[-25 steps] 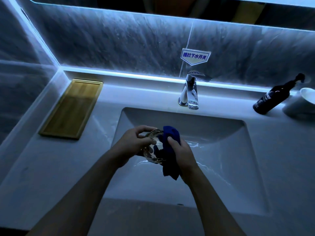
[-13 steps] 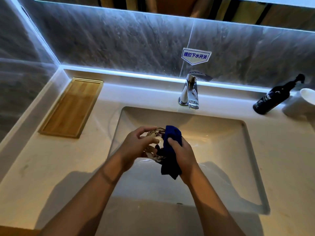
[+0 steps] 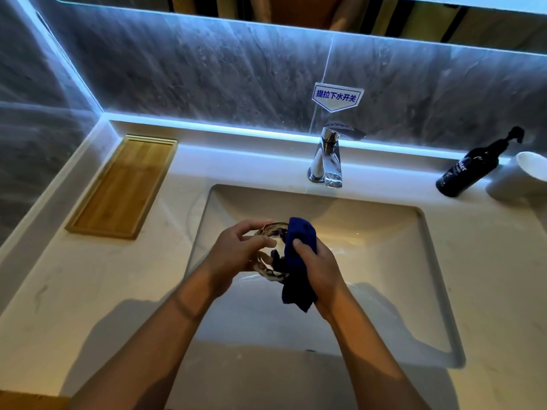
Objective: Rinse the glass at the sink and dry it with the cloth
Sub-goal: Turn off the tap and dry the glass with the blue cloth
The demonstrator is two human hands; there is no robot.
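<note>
Drying was the step in hand; the left hand (image 3: pixel 233 255) gripped the glass (image 3: pixel 270 253) over the sink (image 3: pixel 438 291), the right hand (image 3: pixel 321 264) beside it clutching the cloth (image 3: pixel 297 255) against its wall. Next, probably, turning the glass for fresh spots.

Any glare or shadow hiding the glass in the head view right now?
Head view: warm light, forearm shadows falling on the counter, not the glass; bright glints on its base; the blue cloth covers its right side; wide-angle bending at edges.
</note>
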